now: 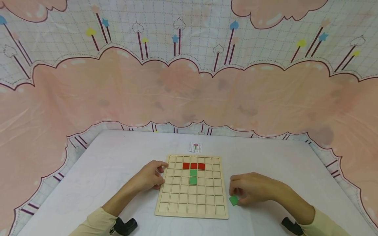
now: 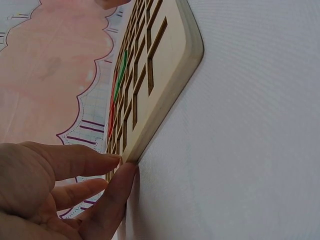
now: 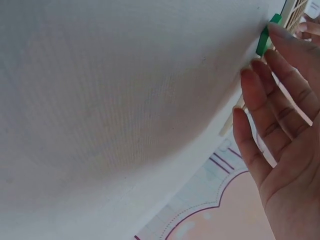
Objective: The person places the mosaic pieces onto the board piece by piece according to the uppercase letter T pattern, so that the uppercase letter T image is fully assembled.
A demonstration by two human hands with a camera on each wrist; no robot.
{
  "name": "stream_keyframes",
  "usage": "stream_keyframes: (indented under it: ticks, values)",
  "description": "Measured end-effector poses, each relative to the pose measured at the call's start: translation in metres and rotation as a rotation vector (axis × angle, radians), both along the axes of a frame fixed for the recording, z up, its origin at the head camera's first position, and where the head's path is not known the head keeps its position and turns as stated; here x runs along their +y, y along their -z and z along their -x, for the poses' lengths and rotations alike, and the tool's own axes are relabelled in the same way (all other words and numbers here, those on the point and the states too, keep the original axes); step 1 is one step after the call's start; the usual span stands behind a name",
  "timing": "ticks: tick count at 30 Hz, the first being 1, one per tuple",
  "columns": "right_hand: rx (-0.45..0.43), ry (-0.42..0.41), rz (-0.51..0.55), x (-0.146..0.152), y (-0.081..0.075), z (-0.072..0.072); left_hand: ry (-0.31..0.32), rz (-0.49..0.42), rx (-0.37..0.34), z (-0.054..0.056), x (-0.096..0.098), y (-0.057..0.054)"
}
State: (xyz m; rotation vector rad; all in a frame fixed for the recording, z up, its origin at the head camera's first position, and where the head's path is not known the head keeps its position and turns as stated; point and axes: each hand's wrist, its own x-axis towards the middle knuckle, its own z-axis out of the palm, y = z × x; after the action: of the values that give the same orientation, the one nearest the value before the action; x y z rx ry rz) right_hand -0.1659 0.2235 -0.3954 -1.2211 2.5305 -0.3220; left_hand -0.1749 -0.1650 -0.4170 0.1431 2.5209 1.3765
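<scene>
A square wooden grid board [image 1: 178,198] lies flat on the white table. Three red tiles [image 1: 193,166] fill neighbouring cells in its second row, with two green tiles [image 1: 193,180] in a column under the middle one. My left hand [image 1: 149,175] pinches the board's left edge between thumb and fingers, as the left wrist view shows close up. Just right of the board, my right hand [image 1: 255,187] holds a loose green tile [image 1: 233,200] at the tips of thumb and index finger. In the right wrist view, the thumb overlaps this green tile [image 3: 267,37] and the other fingers are spread.
Behind the board lies a small card [image 1: 195,147] printed with a grid and a red and green T-shaped pattern. A patterned pink and white cloth [image 1: 189,95] hangs behind the white table [image 1: 124,150]. Black straps or devices [image 1: 126,226] sit by both wrists.
</scene>
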Motion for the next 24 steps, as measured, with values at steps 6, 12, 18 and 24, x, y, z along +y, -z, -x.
stream_keyframes:
  ticks: [6, 12, 18, 24]
  values:
    - [-0.037, 0.012, 0.002, -0.0015, -0.0001, 0.0006, -0.013, 0.001, -0.009, 0.0, -0.0001, 0.0]
    - [-0.03, 0.037, 0.0, -0.001, 0.002, 0.0014, -0.001, -0.007, -0.009, -0.0006, -0.0007, -0.0006]
    - [-0.035, 0.05, -0.004, -0.0007, 0.0024, 0.0026, -0.005, -0.008, -0.011, -0.0008, -0.0005, -0.0014]
    - [-0.023, 0.037, -0.009, -0.0005, 0.0033, 0.0028, -0.002, -0.006, -0.004, -0.0004, -0.0002, -0.0012]
